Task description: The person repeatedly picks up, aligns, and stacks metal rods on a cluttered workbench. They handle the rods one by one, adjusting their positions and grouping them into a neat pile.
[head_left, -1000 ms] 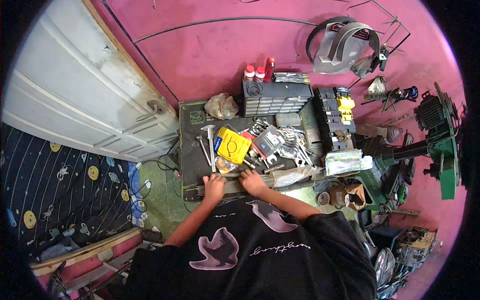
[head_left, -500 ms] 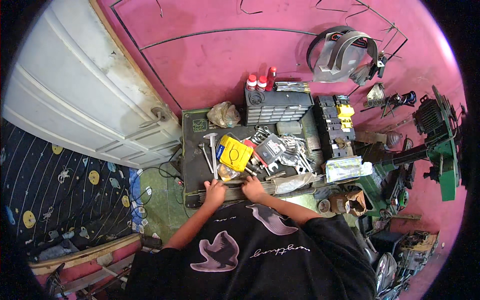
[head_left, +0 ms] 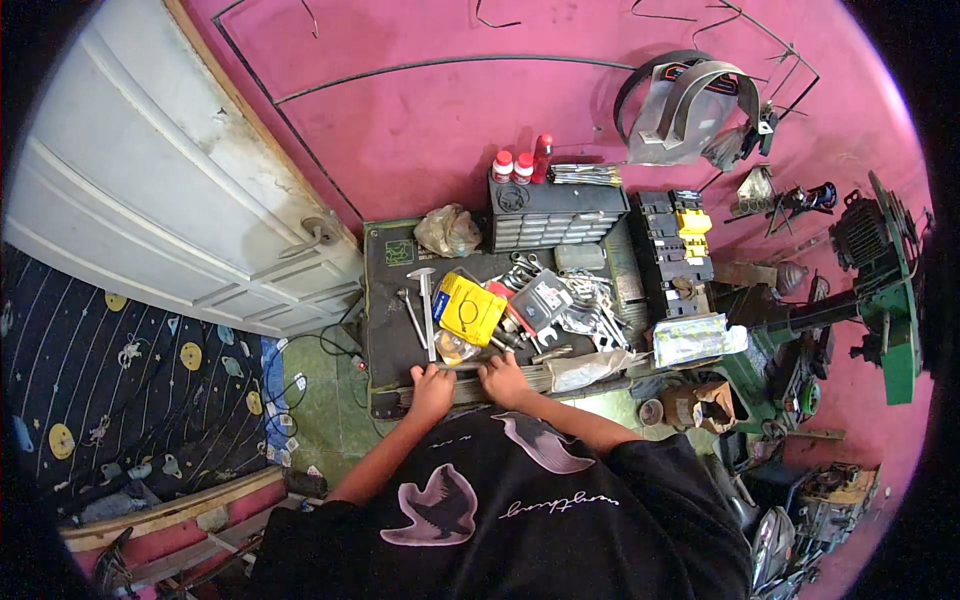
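Left hand: my left hand (head_left: 432,385) rests at the bench's (head_left: 385,300) near edge; grip state I cannot tell.
Right hand: my right hand (head_left: 502,378) lies just beside it; grip hidden too.
Yellow box: the yellow box (head_left: 468,308) lies mid-bench, just beyond both hands.
Hammer: the hammer (head_left: 426,305) lies left of the box.
Wrenches: the wrenches (head_left: 585,305) are piled toward the right edge.

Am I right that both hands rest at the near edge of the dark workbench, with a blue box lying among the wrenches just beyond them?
Not quite: the box is yellow, not blue, as the head view shows. The left hand and right hand do rest at the near edge of the dark workbench, with wrenches beyond.
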Demonstrator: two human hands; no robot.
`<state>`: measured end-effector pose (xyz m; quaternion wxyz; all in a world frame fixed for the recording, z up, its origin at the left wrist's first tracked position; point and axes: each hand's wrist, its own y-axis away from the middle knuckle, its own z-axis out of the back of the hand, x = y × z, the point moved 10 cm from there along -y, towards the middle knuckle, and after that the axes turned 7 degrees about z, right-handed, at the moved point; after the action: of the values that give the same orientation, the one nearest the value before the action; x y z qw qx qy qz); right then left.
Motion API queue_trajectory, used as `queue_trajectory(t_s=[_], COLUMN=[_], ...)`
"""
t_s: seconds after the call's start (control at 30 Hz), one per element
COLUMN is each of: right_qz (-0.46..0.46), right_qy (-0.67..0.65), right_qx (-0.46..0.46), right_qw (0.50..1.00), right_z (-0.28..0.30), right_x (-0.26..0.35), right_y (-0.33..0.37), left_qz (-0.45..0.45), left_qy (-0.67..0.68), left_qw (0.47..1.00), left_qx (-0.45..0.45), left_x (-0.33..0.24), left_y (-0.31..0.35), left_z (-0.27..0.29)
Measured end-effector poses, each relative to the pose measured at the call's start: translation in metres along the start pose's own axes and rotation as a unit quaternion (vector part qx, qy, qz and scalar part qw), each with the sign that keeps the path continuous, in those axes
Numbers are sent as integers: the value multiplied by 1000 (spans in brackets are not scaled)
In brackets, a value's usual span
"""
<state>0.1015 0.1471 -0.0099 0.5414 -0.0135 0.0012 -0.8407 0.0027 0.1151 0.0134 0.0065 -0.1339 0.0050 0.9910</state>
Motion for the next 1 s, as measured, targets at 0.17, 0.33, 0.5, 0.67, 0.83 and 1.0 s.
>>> queue_trajectory(t_s=[0.17,0.33,0.5,0.67,0.83,1.0], right_qz=[-2,-16,1,16,14,-16], right_qy=[-7,-17,-7,27,10,10], right_qx=[58,104,25,44,78,84], right_qw=[998,994,1000,999,997,996], right_z=[-4,-1,7,1,-5,15], right_x=[-1,-7,-6,-2,-3,-4], right_y=[2,-6,-3,-6,-5,-6], left_qz=[-29,-47,-41,-37,-32,-6], left_qy=[-23,-23,-32,-44,-48,-44], left_qw=[999,998,998,998,998,999], left_qx=[-32,-47,-38,-31,-34,-2], left_x=[-5,-6,-4,-4,-4,-2], left_y=[2,3,2,0,2,0], left_z=[-2,-1,-1,-3,-2,-6])
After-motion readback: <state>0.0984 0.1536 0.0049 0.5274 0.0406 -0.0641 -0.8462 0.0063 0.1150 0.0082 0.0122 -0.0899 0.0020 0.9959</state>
